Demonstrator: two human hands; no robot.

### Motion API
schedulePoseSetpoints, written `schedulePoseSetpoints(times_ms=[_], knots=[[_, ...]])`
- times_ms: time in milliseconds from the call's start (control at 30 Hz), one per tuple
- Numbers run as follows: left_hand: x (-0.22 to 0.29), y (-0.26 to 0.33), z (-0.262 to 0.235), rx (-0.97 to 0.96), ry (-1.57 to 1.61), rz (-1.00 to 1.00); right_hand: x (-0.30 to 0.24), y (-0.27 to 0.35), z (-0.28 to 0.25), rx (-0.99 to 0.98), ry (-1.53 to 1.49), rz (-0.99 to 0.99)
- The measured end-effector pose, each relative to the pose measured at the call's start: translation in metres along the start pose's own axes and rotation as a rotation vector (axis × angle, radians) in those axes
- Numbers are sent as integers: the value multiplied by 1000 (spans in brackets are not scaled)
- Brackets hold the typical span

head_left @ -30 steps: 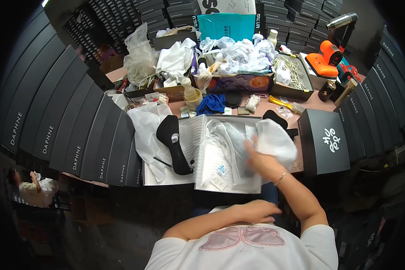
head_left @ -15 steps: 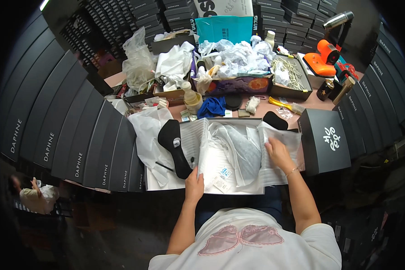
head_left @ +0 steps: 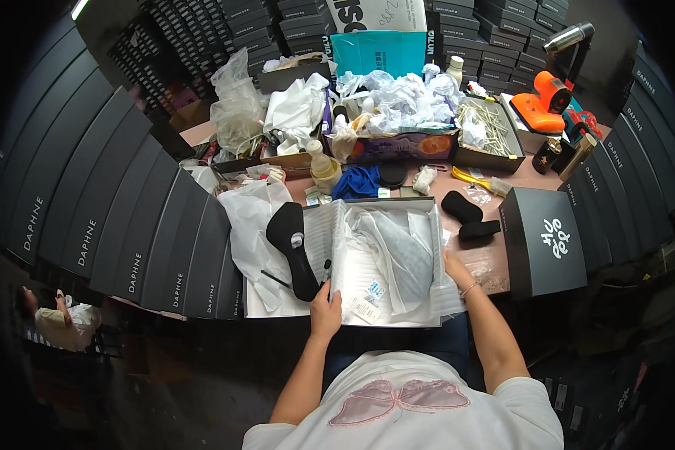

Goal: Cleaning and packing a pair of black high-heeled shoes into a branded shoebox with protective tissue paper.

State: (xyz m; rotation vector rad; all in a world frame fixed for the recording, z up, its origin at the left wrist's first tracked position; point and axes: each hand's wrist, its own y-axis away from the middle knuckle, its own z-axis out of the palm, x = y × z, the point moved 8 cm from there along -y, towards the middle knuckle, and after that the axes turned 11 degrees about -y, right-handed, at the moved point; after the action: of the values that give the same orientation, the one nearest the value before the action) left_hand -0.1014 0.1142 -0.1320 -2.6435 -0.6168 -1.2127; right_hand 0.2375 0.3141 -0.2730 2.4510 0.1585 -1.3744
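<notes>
An opened shoe box [head_left: 437,247] lined with white tissue stands before me, with a tissue-wrapped item [head_left: 405,259] and a small printed packet [head_left: 374,289] inside. My left hand [head_left: 325,311] is closed on its near left edge, where it meets the left tray. In that tray a black high-heeled shoe [head_left: 291,236] lies on white paper [head_left: 251,225], with a wad of stuffing in it. At the box's right wall my right hand [head_left: 456,270] is closed on thin translucent tissue paper [head_left: 449,298]; its fingertips are partly hidden.
Dark shoe boxes [head_left: 150,225] are stacked on the left, and a black box [head_left: 544,244] stands on the right. Two black pieces [head_left: 478,231] lie beside my box. Behind are a bottle [head_left: 324,171], blue cloth [head_left: 356,182], yellow-handled brush [head_left: 476,178], crumpled paper [head_left: 397,97] and an orange device [head_left: 538,105].
My right hand has come down and slightly left to the box's wall, drawing the tissue sheet off the table. The two black pieces are uncovered. My left hand has stayed at the edge.
</notes>
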Motion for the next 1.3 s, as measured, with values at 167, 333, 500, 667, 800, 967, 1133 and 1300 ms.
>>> schedulePoseSetpoints(times_ms=[167, 333, 500, 667, 800, 967, 1133, 1300], knots=[[29, 14, -17, 203, -126, 169, -228, 46, -69, 204, 152, -409], [101, 34, -48, 289, -141, 418, -228, 23, 48, -172, 481, -330], [68, 42, -24, 140, 492, 196, -247, 25, 19, -78, 163, -354], [98, 57, 77, -684, 1231, -367, -291, 95, -27, 195, -312, -562], [83, 47, 92, -809, 1611, -368, -304, 130, -28, 138, -323, -636], [132, 58, 76, -1181, 1636, 20, -237, 125, -88, 518, -336, -509], [99, 54, 79, -973, 1277, -165, -240, 136, -65, 3, -630, -381], [71, 67, 67, -1019, 1547, -259, -232, 127, -33, -245, -494, -287]])
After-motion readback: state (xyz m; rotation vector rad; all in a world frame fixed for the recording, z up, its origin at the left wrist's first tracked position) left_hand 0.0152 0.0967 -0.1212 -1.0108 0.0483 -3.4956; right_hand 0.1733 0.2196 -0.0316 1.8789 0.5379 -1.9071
